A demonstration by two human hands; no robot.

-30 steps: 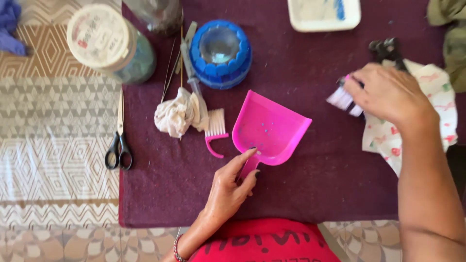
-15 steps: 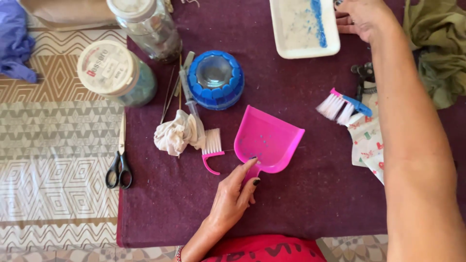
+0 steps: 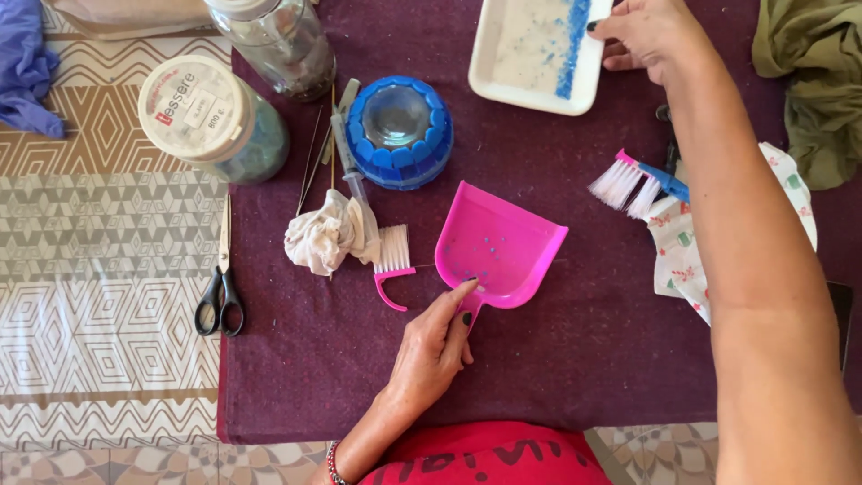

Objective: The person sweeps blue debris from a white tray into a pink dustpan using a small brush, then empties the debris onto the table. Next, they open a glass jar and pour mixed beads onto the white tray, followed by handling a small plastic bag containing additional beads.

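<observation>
nearest, left hand (image 3: 429,352) on the purple cloth (image 3: 575,359), fingers loosely curled and pinching the short handle of the pink dustpan (image 3: 499,245), same hold as half a second ago; dustpan flat near the cloth's middle, mouth toward the far side, a few blue specks inside. just left of it, small pink brush (image 3: 392,258) against a crumpled white rag (image 3: 324,235), unmoved. farther left, off the cloth on the patterned mat, black-handled scissors (image 3: 220,280). right of centre, blue-and-pink brush (image 3: 639,184) lying on a printed cloth (image 3: 682,251), partly under the forearm, let go since a second ago. beyond, blue ribbed bowl (image 3: 399,131), lidded tub (image 3: 208,115) and glass jar (image 3: 277,40). farthest, right hand (image 3: 648,34), now reached across to the white tray (image 3: 537,54), fingers closed on its right edge; half a second ago just beside that edge. blue grains along the tray's right side.
</observation>
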